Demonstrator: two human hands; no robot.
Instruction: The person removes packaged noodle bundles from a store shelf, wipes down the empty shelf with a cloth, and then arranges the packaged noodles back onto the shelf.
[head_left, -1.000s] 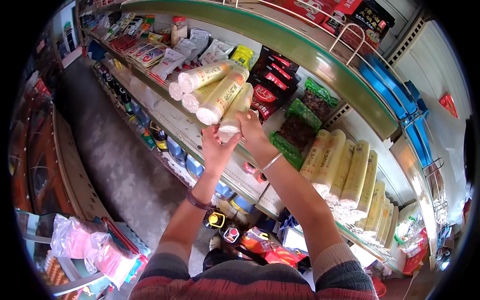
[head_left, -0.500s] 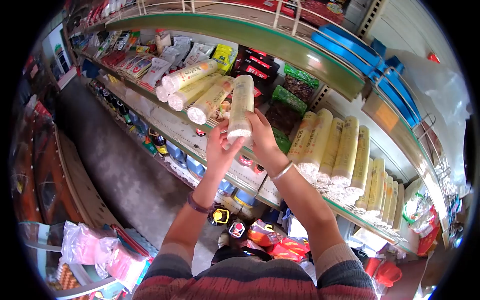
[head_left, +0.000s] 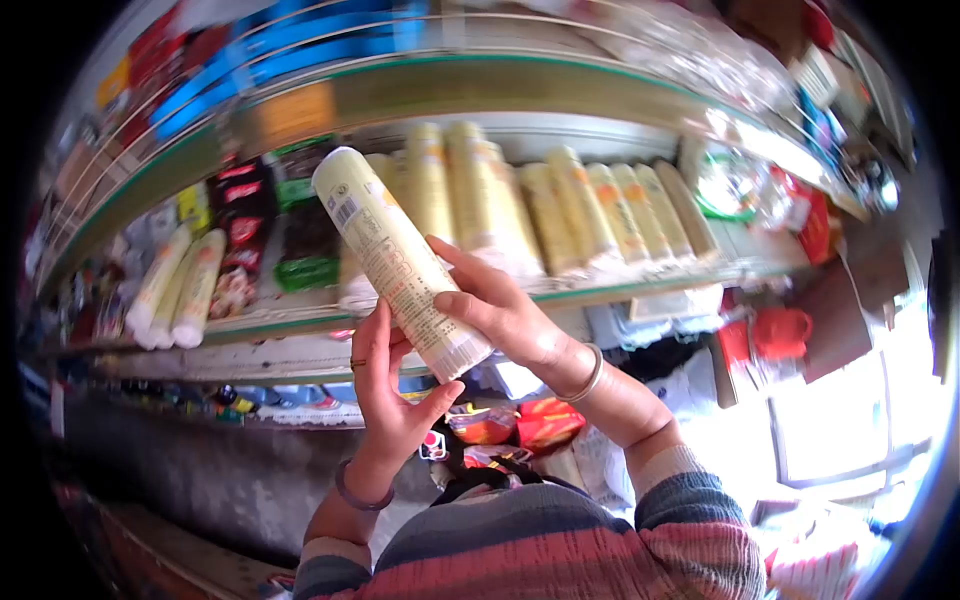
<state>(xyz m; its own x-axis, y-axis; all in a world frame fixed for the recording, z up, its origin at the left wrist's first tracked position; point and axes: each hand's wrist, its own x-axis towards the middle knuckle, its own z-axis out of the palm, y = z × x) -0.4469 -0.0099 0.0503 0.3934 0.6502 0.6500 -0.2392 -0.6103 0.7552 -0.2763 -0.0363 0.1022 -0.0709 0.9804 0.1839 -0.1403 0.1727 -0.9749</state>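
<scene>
A long cylindrical pack of dried noodles [head_left: 395,262], pale yellow with printed text and a barcode, is held tilted before my chest, its upper end leaning left. My left hand [head_left: 385,385] supports the lower end from the left and beneath, thumb at the bottom edge. From the right, my right hand [head_left: 495,310] grips the lower half with thumb and fingers. Similar noodle packs [head_left: 575,210] stand in a row on the shelf behind. A few more packs [head_left: 180,285] lean together further left on that shelf.
The shelf's front edge [head_left: 620,290] runs just beyond my hands. Above it, an upper shelf [head_left: 480,95] carries blue trays [head_left: 330,40] behind wire rails. Red and orange bags [head_left: 550,422] sit low near my body. A red container [head_left: 780,330] stands to the right.
My view has swung right along the shelves. The held pack has turned, its printed barcode side now facing me and its top leaning left. Both hands still hold it.
</scene>
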